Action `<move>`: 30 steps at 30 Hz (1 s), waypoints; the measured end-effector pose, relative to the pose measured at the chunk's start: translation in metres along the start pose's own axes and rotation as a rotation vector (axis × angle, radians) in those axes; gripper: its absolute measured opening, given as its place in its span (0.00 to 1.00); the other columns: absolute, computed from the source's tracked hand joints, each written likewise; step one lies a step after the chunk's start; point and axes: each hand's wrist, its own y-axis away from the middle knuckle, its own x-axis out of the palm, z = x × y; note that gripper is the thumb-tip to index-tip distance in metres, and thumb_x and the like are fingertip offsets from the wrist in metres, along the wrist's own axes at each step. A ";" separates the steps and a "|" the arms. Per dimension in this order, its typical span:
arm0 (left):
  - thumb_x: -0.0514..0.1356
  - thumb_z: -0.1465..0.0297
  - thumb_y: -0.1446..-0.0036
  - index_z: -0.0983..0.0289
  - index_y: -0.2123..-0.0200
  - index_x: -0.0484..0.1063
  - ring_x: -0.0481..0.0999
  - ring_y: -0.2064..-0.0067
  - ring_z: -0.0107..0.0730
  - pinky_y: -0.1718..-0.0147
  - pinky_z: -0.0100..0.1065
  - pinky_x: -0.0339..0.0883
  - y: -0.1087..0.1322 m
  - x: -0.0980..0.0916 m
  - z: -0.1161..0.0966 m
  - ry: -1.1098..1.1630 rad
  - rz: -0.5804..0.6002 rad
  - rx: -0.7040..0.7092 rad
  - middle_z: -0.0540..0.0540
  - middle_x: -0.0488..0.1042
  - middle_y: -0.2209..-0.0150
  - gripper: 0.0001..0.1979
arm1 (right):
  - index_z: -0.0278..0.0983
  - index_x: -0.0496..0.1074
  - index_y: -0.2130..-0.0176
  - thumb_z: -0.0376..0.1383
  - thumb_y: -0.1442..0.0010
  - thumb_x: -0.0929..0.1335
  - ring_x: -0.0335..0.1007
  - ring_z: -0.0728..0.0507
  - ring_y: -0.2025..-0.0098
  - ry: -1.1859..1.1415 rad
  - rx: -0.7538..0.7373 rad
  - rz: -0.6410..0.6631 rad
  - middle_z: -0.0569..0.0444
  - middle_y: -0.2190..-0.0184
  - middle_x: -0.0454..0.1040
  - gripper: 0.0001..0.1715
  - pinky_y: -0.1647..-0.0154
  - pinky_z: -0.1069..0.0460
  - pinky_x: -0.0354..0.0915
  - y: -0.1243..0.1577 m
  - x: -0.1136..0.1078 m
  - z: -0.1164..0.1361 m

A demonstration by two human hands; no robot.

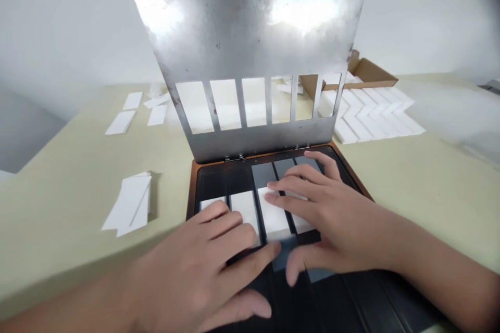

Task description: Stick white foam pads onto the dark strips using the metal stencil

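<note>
A dark slotted tray with a brown rim lies before me, its hinged metal plate raised behind it. White rectangular pieces sit side by side in the tray's slots. My right hand is spread over them, its fingertips at the upper end of a middle white piece. At that piece's lower end is the index fingertip of my left hand. The left hand's other fingers bend over the white piece to its left, and its thumb stands apart. Both hands partly hide the pieces beneath.
Loose white pieces lie stacked on the pale table at the left, with several more farther back. At the back right, rows of white pieces stand before an open cardboard box. The raised plate has several rectangular cutouts.
</note>
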 end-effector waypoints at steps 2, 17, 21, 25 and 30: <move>0.54 0.57 0.22 0.65 0.45 0.79 0.73 0.64 0.38 0.54 0.43 0.63 0.001 0.000 0.000 0.000 -0.007 0.008 0.53 0.76 0.65 0.21 | 0.35 0.73 0.37 0.56 0.25 0.64 0.66 0.34 0.38 -0.008 0.043 0.022 0.44 0.38 0.76 0.33 0.26 0.26 0.38 -0.001 -0.001 0.001; 0.67 0.51 0.33 0.65 0.45 0.78 0.69 0.65 0.38 0.56 0.44 0.65 0.003 0.001 0.002 0.060 0.039 0.087 0.53 0.73 0.63 0.25 | 0.32 0.73 0.36 0.49 0.25 0.66 0.67 0.35 0.39 0.077 -0.004 0.021 0.45 0.39 0.77 0.29 0.24 0.27 0.39 -0.002 0.002 0.001; 0.66 0.50 0.33 0.64 0.44 0.78 0.70 0.64 0.37 0.53 0.45 0.66 0.004 0.001 0.002 0.057 0.059 0.086 0.53 0.74 0.63 0.26 | 0.33 0.73 0.37 0.49 0.26 0.67 0.67 0.35 0.39 0.074 0.010 0.030 0.45 0.39 0.77 0.29 0.24 0.26 0.39 0.000 0.002 0.002; 0.66 0.49 0.34 0.64 0.44 0.77 0.70 0.65 0.36 0.53 0.45 0.67 0.003 0.000 0.002 0.056 0.059 0.077 0.53 0.73 0.63 0.26 | 0.34 0.73 0.36 0.49 0.26 0.67 0.68 0.34 0.40 0.074 0.010 0.025 0.46 0.39 0.78 0.29 0.24 0.25 0.39 0.000 0.003 0.001; 0.67 0.50 0.34 0.64 0.44 0.78 0.71 0.65 0.38 0.53 0.44 0.66 0.002 -0.001 0.002 0.059 0.061 0.076 0.53 0.74 0.63 0.27 | 0.33 0.73 0.36 0.48 0.26 0.67 0.68 0.35 0.40 0.079 -0.001 0.009 0.45 0.40 0.78 0.29 0.24 0.26 0.39 -0.001 0.003 0.001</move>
